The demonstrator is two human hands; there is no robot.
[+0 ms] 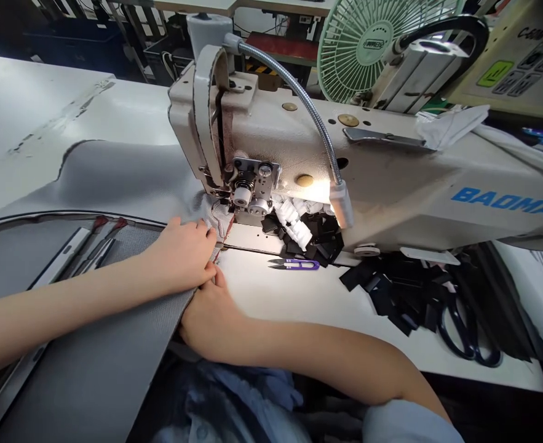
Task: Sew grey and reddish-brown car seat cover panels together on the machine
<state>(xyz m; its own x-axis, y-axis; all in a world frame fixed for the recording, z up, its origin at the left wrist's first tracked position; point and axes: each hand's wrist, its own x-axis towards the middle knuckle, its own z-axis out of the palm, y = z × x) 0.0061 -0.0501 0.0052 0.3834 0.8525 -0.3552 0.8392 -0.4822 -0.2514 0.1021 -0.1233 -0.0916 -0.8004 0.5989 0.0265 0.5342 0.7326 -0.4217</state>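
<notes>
A large sheet of grey fabric [128, 344] with dark edging runs from the lower left up to the sewing machine [271, 132]. Its edge lies by the presser area, where red stitching shows. My left hand [183, 255] rests on top of the fabric just in front of the needle area, its fingers bent and gripping the cloth. Just below it, my right hand [213, 320] is closed around the fabric's edge, thumb on top and the other fingers hidden underneath. The two hands touch. The needle itself is hidden behind the machine head.
Purple thread snips [294, 264] lie right of my hands. Black fabric tabs [391, 295] and white pieces [294, 224] are piled by the machine. Dark-handled scissors [467, 335] lie at the right. A lamp [340, 203] hangs over the bed; a green fan [377, 46] stands behind.
</notes>
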